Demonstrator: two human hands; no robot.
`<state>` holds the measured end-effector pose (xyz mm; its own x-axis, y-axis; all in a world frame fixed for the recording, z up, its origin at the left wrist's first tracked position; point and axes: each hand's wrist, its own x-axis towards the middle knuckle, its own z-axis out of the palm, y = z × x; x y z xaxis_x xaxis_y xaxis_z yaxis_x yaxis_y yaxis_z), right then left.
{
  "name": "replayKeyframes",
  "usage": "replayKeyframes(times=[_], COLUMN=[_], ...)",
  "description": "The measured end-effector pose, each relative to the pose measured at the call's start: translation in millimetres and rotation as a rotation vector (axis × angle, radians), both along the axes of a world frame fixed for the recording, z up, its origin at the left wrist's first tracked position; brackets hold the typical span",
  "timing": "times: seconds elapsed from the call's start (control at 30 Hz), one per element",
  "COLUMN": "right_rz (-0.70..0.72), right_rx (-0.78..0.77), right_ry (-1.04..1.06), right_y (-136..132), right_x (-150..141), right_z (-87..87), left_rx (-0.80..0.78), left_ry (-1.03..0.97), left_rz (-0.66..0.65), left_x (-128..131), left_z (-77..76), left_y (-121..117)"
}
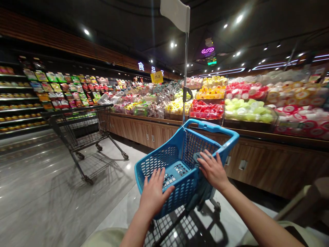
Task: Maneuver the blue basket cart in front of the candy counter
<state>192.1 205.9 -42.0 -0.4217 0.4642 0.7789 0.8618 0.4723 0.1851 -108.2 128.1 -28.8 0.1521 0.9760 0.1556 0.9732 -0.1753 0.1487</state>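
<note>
A small blue plastic shopping cart (177, 197) stands in front of me, with perforated sides, a looped handle and a pole carrying a white flag (177, 15). My left hand (155, 192) is over the near side of its basket, fingers spread and holding nothing. Stretched out at the basket's right side, my right hand (212, 169) rests against a dark teal cloth (202, 192) draped over the rim. Part of that cloth is hidden under the fingers, which look extended rather than wrapped round it.
A black wire shopping cart (87, 127) stands on the shiny floor at left. Behind the blue cart runs a wood-fronted display counter (128, 128) heaped with colourful wrapped goods and a yellow price sign (157, 77). Stocked shelves (17, 99) line the left wall.
</note>
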Motion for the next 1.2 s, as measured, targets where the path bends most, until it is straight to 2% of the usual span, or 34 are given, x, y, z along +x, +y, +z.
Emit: replayKeyframes(times=[0.13, 0.23, 0.37, 0.5, 0.6, 0.7, 0.83, 0.93, 1.07, 1.2], right_rz=[-0.084, -0.053, 0.043, 0.155, 0.181, 0.130, 0.038, 0.043, 0.146, 0.257], right_rx=[0.028, 0.017, -0.025, -0.083, -0.069, -0.044, -0.056, -0.098, -0.085, -0.058], right_ry=[0.051, 0.149, 0.288, 0.329, 0.353, 0.321, 0.201, 0.160, 0.266, 0.365], right_y=[15.2, 18.0, 9.3, -7.4, -17.6, -18.8, -6.6, 2.6, -1.9, -23.6], right_x=[33.4, 37.3, 17.8, -8.1, -20.8, -23.7, -21.0, -24.1, -36.8, -56.6], right_z=[3.1, 0.7, -7.9, -19.6, -24.4, -18.1, 1.8, 7.1, -8.0, -32.1], left_rx=[-0.010, -0.024, -0.024, -0.019, -0.010, -0.001, -0.014, -0.021, -0.024, -0.015], left_ry=[0.004, 0.009, 0.010, 0.016, 0.028, 0.035, 0.037, 0.039, 0.040, 0.040], left_rz=[-0.016, -0.038, -0.046, -0.042, -0.039, -0.036, -0.047, -0.052, -0.048, -0.058], left_x=[7.0, 15.8, 24.8, 25.8, 21.8, 16.3, 12.1, 12.9, 14.4, 12.0], left_z=[1.3, 4.0, 6.0, 4.6, 3.3, 3.2, 4.3, 4.7, 4.7, 2.9], left_y=[-0.9, -2.9, -5.1, -4.0, -2.8, -1.9, -0.6, 0.4, 1.3, 2.5])
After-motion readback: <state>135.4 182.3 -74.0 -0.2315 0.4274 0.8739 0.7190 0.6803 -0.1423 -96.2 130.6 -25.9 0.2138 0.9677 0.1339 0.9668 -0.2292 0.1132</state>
